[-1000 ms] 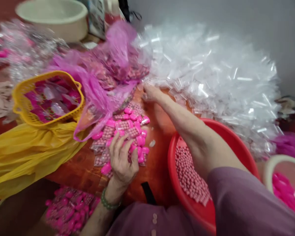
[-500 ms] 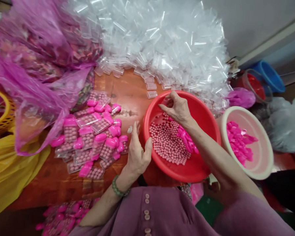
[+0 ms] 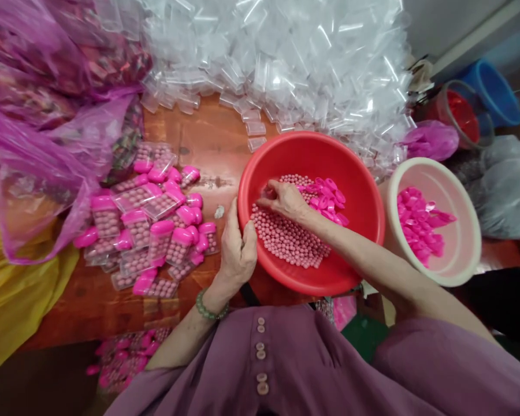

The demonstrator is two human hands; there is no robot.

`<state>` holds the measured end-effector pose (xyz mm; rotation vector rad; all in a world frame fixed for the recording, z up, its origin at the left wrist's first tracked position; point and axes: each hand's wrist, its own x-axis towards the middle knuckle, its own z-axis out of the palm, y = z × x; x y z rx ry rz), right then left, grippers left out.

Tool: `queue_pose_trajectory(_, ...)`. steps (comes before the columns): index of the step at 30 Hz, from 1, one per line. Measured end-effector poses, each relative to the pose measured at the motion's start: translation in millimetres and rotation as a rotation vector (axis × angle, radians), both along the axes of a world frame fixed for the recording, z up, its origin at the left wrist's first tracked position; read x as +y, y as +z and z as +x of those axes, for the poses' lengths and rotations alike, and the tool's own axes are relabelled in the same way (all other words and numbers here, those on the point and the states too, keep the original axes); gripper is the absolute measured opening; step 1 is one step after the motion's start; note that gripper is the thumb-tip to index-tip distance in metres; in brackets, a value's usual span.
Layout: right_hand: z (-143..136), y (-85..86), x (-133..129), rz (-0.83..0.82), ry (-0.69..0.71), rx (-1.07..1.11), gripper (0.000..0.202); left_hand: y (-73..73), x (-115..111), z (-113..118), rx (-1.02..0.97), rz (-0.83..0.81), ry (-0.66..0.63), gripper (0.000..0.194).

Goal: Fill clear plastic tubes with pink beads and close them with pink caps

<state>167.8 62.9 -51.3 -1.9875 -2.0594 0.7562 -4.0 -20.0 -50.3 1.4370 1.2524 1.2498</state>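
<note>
In the red basin (image 3: 364, 190) lie many small pink beads (image 3: 292, 242) and a heap of bright pink caps (image 3: 329, 199). My right hand (image 3: 288, 200) is down among the beads at the basin's left side, fingers pinched on a small clear plastic box (image 3: 266, 193), mostly hidden by them. My left hand (image 3: 238, 248) rests against the basin's outer left wall, fingers stretched and thumb apart, holding nothing. Left of it, bead-filled boxes with pink caps (image 3: 151, 222) lie in a loose pile on the wooden table (image 3: 208, 138).
A large heap of clear empty boxes (image 3: 277, 63) covers the back. At right stands a cream basin (image 3: 463, 231) with more pink caps. Purple plastic bags (image 3: 47, 156) and a yellow bag (image 3: 21, 294) are at left. Blue (image 3: 494, 92) and red tubs (image 3: 461, 115) sit back right.
My right hand has moved down and left from above the basin's far rim into the beads. My left hand has come against the basin's side. The whole view has shifted slightly.
</note>
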Motion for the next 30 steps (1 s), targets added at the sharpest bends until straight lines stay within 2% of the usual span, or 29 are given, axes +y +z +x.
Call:
queue_pose_trajectory(4, 0, 7.2, -37, -0.155, 0.138, 0.025, 0.023, 0.3, -1, 5, 0.011, 0.021, 0.027, 0.05)
queue_pose_trajectory(7, 10, 12.6, -54, -0.337, 0.189, 0.12, 0.027, -0.4, -2, 8, 0.05, 0.038, 0.075, 0.049)
queue_pose_trajectory(13, 34, 11.1, -60, -0.903, 0.026, 0.391, 0.037, -3.8, -1, 6, 0.192, 0.096, 0.143, 0.048)
queue_pose_trajectory(16, 37, 8.9, -58, -1.103, -0.07, 0.575, 0.04, 7.2, -3, 2, 0.368, 0.234, 0.199, 0.045)
queue_pose_trajectory(18, 37, 11.2, -56, -1.145, -0.071, 0.672, 0.034, 21.1, -8, 0, 0.493, 0.337, 0.18, 0.038)
queue_pose_trajectory(19, 36, 13.7, -54, -1.145, -0.065, 0.721, 0.028, 28.8, -12, 0, 0.538, 0.382, 0.113, 0.036)
queue_pose_trajectory(22, 35, 24.5, -52, -1.078, -0.092, 0.856, 0.015, 47.8, -23, 3, 0.617, 0.464, -0.288, 0.041)
queue_pose_trajectory(24, 34, 31.8, -52, -1.024, -0.136, 0.936, 0.008, 52.8, -27, 6, 0.667, 0.46, -0.467, 0.049)
queue_pose_trajectory(26, 32, 37.6, -54, -1.001, -0.163, 1.007, 0.006, 51.8, -27, 10, 0.711, 0.454, -0.475, 0.047)
queue_pose_trajectory(30, 32, 43.7, -62, -0.923, -0.176, 1.084, 0.005, 46.8, -18, 17, 0.655, 0.515, -0.384, 0.028)
